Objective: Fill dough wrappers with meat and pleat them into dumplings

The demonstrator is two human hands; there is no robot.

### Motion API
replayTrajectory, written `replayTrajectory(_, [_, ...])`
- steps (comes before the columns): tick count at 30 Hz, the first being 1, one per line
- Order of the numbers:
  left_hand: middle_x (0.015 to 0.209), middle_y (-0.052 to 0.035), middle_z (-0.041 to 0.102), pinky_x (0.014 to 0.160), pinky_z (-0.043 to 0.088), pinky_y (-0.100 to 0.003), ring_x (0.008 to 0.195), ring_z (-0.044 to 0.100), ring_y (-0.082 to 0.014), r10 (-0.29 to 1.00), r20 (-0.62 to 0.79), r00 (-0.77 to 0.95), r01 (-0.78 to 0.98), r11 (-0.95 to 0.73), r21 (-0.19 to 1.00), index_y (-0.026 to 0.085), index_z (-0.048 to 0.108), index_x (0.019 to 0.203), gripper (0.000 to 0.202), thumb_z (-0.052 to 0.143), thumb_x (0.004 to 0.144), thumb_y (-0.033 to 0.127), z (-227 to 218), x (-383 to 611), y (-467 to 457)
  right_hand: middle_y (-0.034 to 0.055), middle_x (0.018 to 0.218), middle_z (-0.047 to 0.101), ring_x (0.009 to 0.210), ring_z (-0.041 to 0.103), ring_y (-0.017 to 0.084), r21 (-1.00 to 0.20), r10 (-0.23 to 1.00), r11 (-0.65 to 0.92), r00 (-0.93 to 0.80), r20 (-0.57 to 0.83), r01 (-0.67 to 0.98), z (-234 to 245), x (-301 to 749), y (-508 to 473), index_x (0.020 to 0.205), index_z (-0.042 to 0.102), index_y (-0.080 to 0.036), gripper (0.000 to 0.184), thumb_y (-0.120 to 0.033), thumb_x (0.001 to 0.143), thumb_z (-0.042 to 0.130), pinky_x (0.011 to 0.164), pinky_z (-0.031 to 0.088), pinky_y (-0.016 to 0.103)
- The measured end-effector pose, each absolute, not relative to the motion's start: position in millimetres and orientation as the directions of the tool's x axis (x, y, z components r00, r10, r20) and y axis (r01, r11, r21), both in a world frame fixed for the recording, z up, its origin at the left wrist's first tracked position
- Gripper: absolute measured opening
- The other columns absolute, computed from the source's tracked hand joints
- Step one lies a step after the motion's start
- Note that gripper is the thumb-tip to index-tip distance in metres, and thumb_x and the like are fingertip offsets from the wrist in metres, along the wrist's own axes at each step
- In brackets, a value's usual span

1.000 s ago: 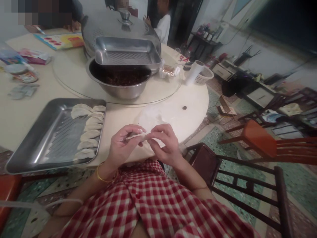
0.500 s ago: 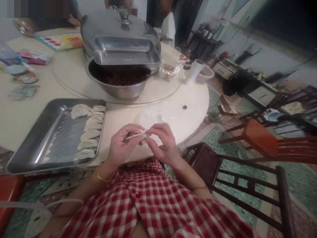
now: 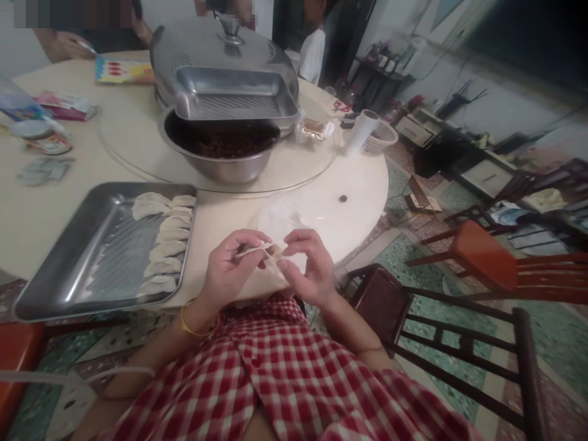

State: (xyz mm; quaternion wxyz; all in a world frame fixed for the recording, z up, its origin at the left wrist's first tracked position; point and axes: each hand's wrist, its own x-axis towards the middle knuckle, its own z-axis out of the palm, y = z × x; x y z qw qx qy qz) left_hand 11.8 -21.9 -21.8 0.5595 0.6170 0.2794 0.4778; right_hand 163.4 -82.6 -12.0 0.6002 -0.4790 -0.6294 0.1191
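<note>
Both hands meet just above the near edge of the round table. My left hand cups a pale dumpling with dark filling showing at its open end. My right hand pinches that same dumpling's edge between thumb and forefinger. To the left lies a steel tray with a row of several folded dumplings along its right side. A steel bowl of dark filling stands behind the hands.
A second steel tray rests on the bowl against a large lidded pot. A plastic sheet of wrappers lies before me. Another person's hand is at the far side. Wooden chairs stand to my right.
My right fingers have shifted a little along the dumpling's edge, exposing the filling. At the far side the other person's hand and the colourful book have moved.
</note>
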Motion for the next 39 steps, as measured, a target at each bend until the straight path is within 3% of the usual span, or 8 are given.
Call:
replayTrajectory(5, [0.098, -0.0058, 0.066, 0.055, 0.056, -0.024, 0.079, 0.063, -0.0156, 0.847, 0.307, 0.434, -0.18, -0.253, 0.951, 0.019, 0.064, 0.087, 0.008, 0.067, 0.08, 0.018, -25, 9, -20, 0.0003, 0.081, 0.062, 0.072, 0.056, 0.011, -0.864, 0.871, 0.335, 0.226, 0.437, 0.377, -10, 168, -78, 0.085, 0.064, -0.021, 0.004, -0.024, 0.082, 0.066, 0.064, 0.048, 0.027])
replayTrajectory(10, [0.101, -0.0079, 0.065, 0.06, 0.056, -0.026, 0.09, 0.062, -0.02, 0.793, 0.346, 0.501, -0.127, -0.328, 0.936, 0.021, 0.066, 0.087, 0.01, 0.068, 0.078, 0.018, -27, 8, -17, -0.0021, 0.071, 0.06, 0.064, 0.053, 0.008, -0.911, 0.907, 0.239, 0.258, 0.332, 0.335, -12, 170, -75, 0.069, 0.062, -0.019, 0.01, -0.019, 0.08, 0.062, 0.061, 0.045, 0.023])
replayTrajectory(15, [0.105, -0.0088, 0.063, 0.07, 0.056, -0.028, 0.094, 0.061, -0.0194, 0.687, 0.37, 0.625, -0.065, -0.427, 0.902, 0.02, 0.065, 0.09, 0.01, 0.063, 0.082, 0.015, -28, 9, -14, -0.003, 0.07, 0.058, 0.06, 0.053, 0.007, -0.974, 0.945, 0.148, 0.265, 0.19, 0.173, -15, 172, -73, 0.068, 0.061, -0.018, 0.011, -0.02, 0.079, 0.06, 0.059, 0.044, 0.022])
replayTrajectory(25, [0.1, -0.0036, 0.06, 0.055, 0.054, -0.019, 0.071, 0.058, -0.0091, 0.745, 0.266, 0.612, -0.159, -0.214, 0.964, 0.019, 0.062, 0.085, 0.003, 0.06, 0.085, 0.016, -22, 18, -15, 0.0022, 0.084, 0.063, 0.083, 0.059, 0.013, -0.822, 0.846, 0.436, 0.146, 0.513, 0.366, -20, 173, -80, 0.085, 0.064, -0.02, 0.01, -0.015, 0.085, 0.056, 0.075, 0.049, 0.03])
replayTrajectory(31, [0.102, -0.0022, 0.06, 0.059, 0.054, -0.018, 0.075, 0.058, -0.0089, 0.729, 0.271, 0.628, -0.194, -0.19, 0.962, 0.02, 0.062, 0.088, 0.008, 0.058, 0.087, 0.013, -25, 17, -14, 0.0025, 0.085, 0.065, 0.082, 0.06, 0.013, -0.832, 0.851, 0.415, 0.167, 0.498, 0.367, -19, 171, -82, 0.088, 0.065, -0.02, 0.01, -0.017, 0.084, 0.057, 0.075, 0.05, 0.029])
replayTrajectory(35, [0.105, -0.0041, 0.06, 0.061, 0.054, -0.02, 0.083, 0.06, -0.0117, 0.704, 0.323, 0.632, -0.158, -0.291, 0.944, 0.021, 0.063, 0.091, 0.012, 0.058, 0.086, 0.011, -28, 16, -13, 0.0003, 0.079, 0.064, 0.074, 0.058, 0.01, -0.92, 0.898, 0.306, 0.245, 0.364, 0.244, -19, 170, -80, 0.08, 0.066, -0.019, 0.006, -0.019, 0.081, 0.06, 0.069, 0.048, 0.026])
replayTrajectory(39, [0.108, -0.0064, 0.061, 0.068, 0.055, -0.023, 0.095, 0.06, -0.0158, 0.661, 0.392, 0.64, -0.118, -0.42, 0.9, 0.021, 0.066, 0.094, 0.017, 0.059, 0.084, 0.009, -30, 16, -11, -0.0033, 0.067, 0.06, 0.06, 0.054, 0.008, -0.995, 0.961, 0.06, 0.273, 0.038, -0.074, -22, 172, -76, 0.073, 0.064, -0.019, 0.005, -0.024, 0.076, 0.064, 0.059, 0.045, 0.023])
